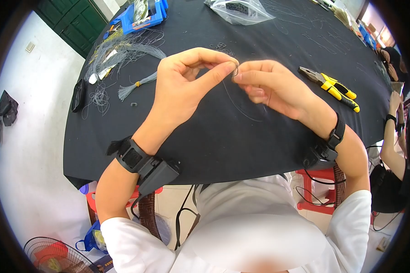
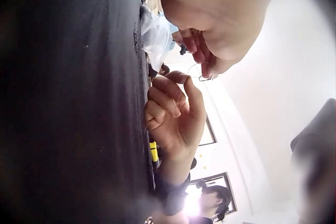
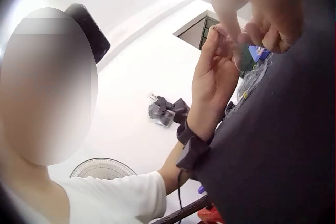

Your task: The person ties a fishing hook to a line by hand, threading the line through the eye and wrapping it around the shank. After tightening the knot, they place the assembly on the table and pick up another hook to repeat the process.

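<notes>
Both hands are raised over the black tabletop, their fingertips almost meeting. My left hand (image 1: 180, 84) pinches a small dark hook (image 2: 205, 78) between thumb and forefinger. Across from it, my right hand (image 1: 274, 84) pinches a thin line (image 1: 233, 103) near the hook with thumb and forefinger, its other fingers curled. The line loops between the fingertips in the left wrist view, and a free end hangs down in the head view. Fingers mostly cover the spot where line and hook come together.
Yellow-and-black pliers (image 1: 335, 88) lie on the black cloth (image 1: 241, 154) at right. To the left are a tied bundle of line (image 1: 139, 85), tangled line (image 1: 123, 50) and a black case (image 1: 78, 95). A blue tray (image 1: 146, 25) and clear bag (image 1: 241, 11) sit farther back. Another person sits at right.
</notes>
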`<state>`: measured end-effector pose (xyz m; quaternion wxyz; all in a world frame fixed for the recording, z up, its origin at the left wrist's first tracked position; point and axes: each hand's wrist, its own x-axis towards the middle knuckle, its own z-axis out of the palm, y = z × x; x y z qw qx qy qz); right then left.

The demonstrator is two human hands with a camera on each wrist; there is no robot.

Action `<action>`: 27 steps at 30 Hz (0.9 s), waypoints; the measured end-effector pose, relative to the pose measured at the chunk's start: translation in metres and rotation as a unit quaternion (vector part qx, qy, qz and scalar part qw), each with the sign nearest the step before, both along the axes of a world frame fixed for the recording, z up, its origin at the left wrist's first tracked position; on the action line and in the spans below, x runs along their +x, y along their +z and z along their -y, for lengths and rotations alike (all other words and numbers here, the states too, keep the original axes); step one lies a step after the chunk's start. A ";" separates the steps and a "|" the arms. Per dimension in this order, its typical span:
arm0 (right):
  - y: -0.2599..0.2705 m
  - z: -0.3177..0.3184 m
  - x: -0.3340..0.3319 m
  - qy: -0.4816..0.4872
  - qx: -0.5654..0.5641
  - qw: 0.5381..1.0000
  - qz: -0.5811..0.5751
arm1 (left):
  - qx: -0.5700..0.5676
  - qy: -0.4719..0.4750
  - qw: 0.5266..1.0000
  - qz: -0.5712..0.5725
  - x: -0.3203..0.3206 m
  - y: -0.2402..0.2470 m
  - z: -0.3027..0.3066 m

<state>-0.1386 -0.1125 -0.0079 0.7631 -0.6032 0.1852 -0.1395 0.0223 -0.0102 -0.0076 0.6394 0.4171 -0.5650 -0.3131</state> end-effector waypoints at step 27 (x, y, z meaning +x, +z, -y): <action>0.036 -0.007 -0.009 -0.071 -0.537 0.835 0.094 | 0.003 0.065 0.996 0.066 -0.007 -0.002 0.000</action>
